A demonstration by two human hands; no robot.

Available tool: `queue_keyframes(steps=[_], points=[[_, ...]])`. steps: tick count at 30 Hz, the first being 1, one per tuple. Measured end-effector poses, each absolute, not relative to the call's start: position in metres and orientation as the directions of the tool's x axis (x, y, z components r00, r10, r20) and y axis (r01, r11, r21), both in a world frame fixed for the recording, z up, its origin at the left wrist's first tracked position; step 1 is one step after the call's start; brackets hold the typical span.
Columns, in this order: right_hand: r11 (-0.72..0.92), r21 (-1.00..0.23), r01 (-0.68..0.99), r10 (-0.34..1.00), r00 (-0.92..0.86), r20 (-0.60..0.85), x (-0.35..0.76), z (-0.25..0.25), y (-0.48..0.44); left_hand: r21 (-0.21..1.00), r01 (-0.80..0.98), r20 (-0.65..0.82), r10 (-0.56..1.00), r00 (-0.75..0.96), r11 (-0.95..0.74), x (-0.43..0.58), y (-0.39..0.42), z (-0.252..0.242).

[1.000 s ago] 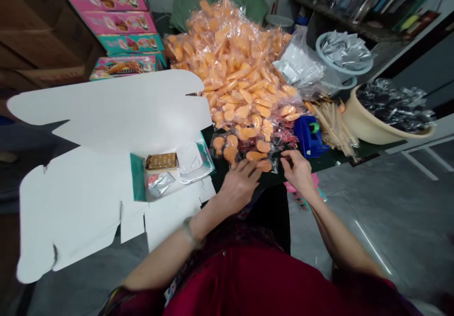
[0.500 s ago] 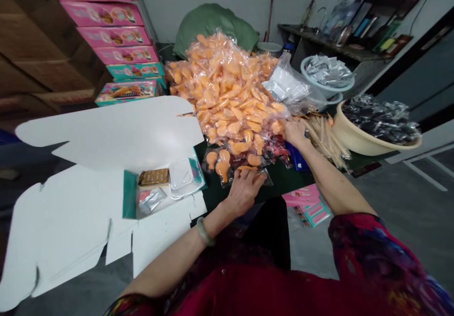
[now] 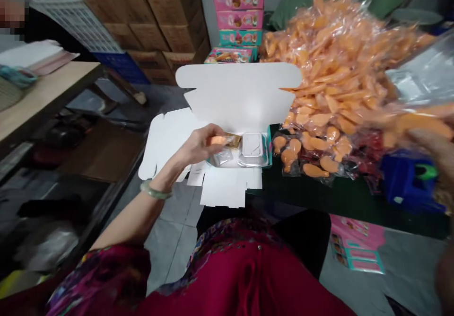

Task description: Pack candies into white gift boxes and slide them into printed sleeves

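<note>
My left hand (image 3: 197, 146) is curled over the left end of a small teal-lined box (image 3: 266, 157), pinching an orange plastic-wrapped piece (image 3: 217, 140). The box sits on a flat white carton blank (image 3: 237, 89). Inside it lie a brown-gold packet (image 3: 234, 140), a clear plastic tray (image 3: 252, 144) and a silver sachet (image 3: 224, 157). At the right edge my right hand (image 3: 435, 148) is blurred beside the big heap of orange wrapped pieces (image 3: 336, 60). A smeared orange packet (image 3: 420, 123) lies against it; I cannot tell if the hand grips it.
A blue tape dispenser (image 3: 407, 181) stands on the dark green table (image 3: 340, 197). Pink and teal printed boxes (image 3: 239, 4) and brown cartons (image 3: 152, 18) are stacked behind. A wooden table (image 3: 46, 93) is at left. A pink box (image 3: 358, 245) lies on the floor.
The view has swung left. My left hand has moved from the loose orange packets to the small box, carrying an orange piece. My right hand has shifted to the far right.
</note>
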State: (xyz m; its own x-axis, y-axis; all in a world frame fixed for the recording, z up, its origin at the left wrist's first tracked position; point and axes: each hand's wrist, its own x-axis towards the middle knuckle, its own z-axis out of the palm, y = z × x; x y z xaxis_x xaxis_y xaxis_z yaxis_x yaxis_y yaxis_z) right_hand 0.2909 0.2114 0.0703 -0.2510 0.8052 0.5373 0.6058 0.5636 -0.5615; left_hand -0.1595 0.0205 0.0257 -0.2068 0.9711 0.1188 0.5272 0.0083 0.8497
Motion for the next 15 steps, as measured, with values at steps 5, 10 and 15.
queue_keyframes(steps=[5,10,15], points=[[0.672,-0.662,0.333,0.686,-0.617,0.386,0.122,0.085,0.162,0.657,0.753,-0.181,0.959,0.219,-0.048,-0.159,0.043,0.017],[0.433,-0.871,0.233,0.560,-0.826,0.058,0.009,0.051,0.172,0.266,0.964,-0.061,0.997,0.040,-0.023,-0.135,0.040,0.002],[0.339,-0.899,0.277,0.437,-0.892,-0.110,-0.027,0.032,0.180,0.122,0.985,0.243,0.959,-0.147,0.120,-0.114,-0.006,-0.016]])
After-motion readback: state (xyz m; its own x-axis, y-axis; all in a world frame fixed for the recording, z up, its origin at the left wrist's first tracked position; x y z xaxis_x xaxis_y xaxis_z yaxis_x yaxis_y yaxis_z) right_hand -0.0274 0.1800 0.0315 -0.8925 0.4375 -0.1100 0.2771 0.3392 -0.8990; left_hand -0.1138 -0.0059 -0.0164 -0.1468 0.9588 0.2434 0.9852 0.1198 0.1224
